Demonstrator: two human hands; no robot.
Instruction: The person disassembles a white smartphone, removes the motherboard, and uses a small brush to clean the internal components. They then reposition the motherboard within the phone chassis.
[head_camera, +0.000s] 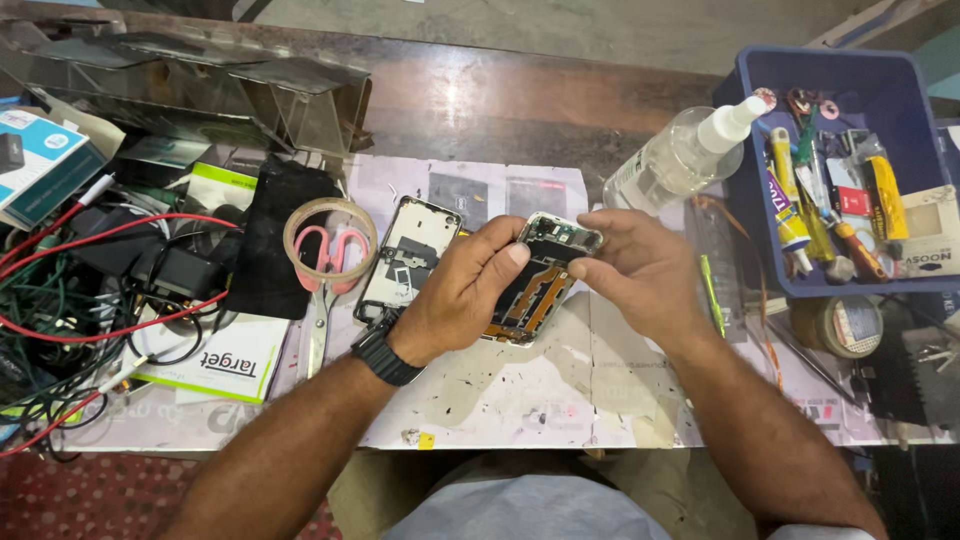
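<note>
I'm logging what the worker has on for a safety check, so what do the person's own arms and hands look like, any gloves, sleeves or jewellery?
Both forearms are bare, with no sleeves in view. The left hand and right hand wear no gloves, and no rings show. A black wristwatch with a dark band sits on the left wrist; the right wrist is bare.

Both forearms enter from bottom edge, converging at centre. Left hand (460, 290): back up, fingers curled, thumb extended twd right hand, pinch grip; black wristwatch (385, 355) on wrist. Right hand (640, 270): palm down, fingers curled inward, fingertips meeting left's, also gripping.
</note>
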